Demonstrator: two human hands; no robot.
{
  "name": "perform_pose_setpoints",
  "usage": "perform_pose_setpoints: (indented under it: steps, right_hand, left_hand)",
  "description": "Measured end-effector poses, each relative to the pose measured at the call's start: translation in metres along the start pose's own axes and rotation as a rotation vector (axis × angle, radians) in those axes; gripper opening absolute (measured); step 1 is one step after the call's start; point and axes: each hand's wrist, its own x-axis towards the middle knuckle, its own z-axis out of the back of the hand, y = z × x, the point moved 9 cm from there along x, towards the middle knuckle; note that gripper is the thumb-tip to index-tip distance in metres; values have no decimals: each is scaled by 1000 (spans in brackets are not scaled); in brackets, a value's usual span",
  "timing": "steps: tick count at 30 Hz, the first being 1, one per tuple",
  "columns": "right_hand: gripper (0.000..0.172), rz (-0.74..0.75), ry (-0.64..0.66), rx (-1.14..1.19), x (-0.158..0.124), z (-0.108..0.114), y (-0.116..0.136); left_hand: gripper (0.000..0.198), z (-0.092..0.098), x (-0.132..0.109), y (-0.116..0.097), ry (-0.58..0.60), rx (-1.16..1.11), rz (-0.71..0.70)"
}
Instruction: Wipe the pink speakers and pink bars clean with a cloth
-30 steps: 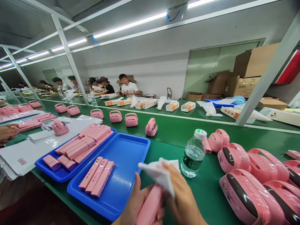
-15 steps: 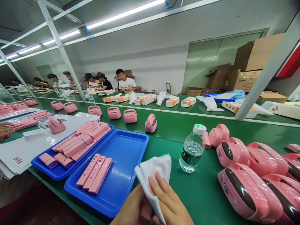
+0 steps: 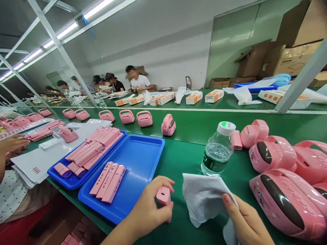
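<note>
My left hand [image 3: 146, 206] is closed round a pink bar-shaped device [image 3: 163, 195], whose square end with a small dark slot faces up toward me. In my right hand [image 3: 249, 221], a white cloth [image 3: 204, 197] is pinched between thumb and fingers and hangs down over the green table. The two hands are apart. Left of my left hand lies a blue tray [image 3: 139, 153], with three pink bars [image 3: 108, 182] side by side in it. Just behind the cloth stands a capped water bottle [image 3: 217, 153].
Another blue tray [image 3: 71, 186] holds a heap of pink bars. Pink handled speakers [image 3: 278, 200] crowd the right side, and several more [image 3: 168, 125] line the back. A co-worker's arm [image 3: 10, 146] reaches in from the left. White-orange boxes [image 3: 194, 98] stand across the divider.
The cloth has come off the device. My right hand has moved right with it, while my left hand keeps the device. The whole view has shifted slightly.
</note>
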Motion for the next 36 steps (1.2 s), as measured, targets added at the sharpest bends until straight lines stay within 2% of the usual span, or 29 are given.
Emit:
perform_pose_setpoints:
  steps: [2,3,4,7,9,13,14,16,18,20,22,24,27,29,31,32,34,36]
  right_hand:
    - [37,-71,-32,45,-2,2,-6]
    - [37,-89,-39,50,-3,3,-6]
    - [37,-91,-32,42,-4,2,-5]
    - [33,-24,62,-11,-7,-5,5]
    - [32,-1,81,-46,-9,-5,8]
    - [31,-24,108,-127,-13,-1,1]
    - [32,-45,138,-132,-14,-2,-4]
    - [33,-82,171,-131,-15,-2,-12]
    - [33,-61,126,-146,-14,3,-12]
    - [33,-29,31,-176,-12,9,-8]
    - [34,-45,-11,-182,-10,9,-6]
    - [35,-89,-9,-183,-9,6,-5]
    - [36,-102,1,-174,-8,1,-2]
    - [36,-123,-8,-139,-8,0,-2]
    - [38,-191,-33,-106,-9,1,-8]
    - [38,-224,-49,-94,-10,2,-11]
    - [40,-271,-81,-87,-11,5,-15]
    - [42,-291,-89,-104,-12,6,-17]
  left_hand:
    - [11,-17,1,15,18,-218,10]
    - [6,-22,0,20,5,-256,-1]
    - [10,-25,-1,22,-24,-247,-37]
    - [29,-30,-6,11,-117,-123,-217]
    - [34,-38,-5,-1,-113,-69,-295]
    - [39,-52,6,-10,-34,43,-276]
    - [39,-50,7,-8,-41,18,-253]
    - [40,-37,5,3,-105,-172,-167]
    - [39,-20,-4,19,-198,-409,-79]
    - [34,-11,-14,22,-208,-511,-93]
    - [28,-10,-20,15,-153,-467,-176]
    - [29,-13,-17,7,-116,-436,-237]
    - [34,-24,7,4,-72,-380,-187]
    - [32,-38,27,10,12,-336,-56]
    - [29,-48,39,22,77,-430,111]
    - [28,-50,40,27,72,-510,168]
    - [30,-41,34,31,-36,-634,160]
    - [30,-25,20,24,-171,-650,2]
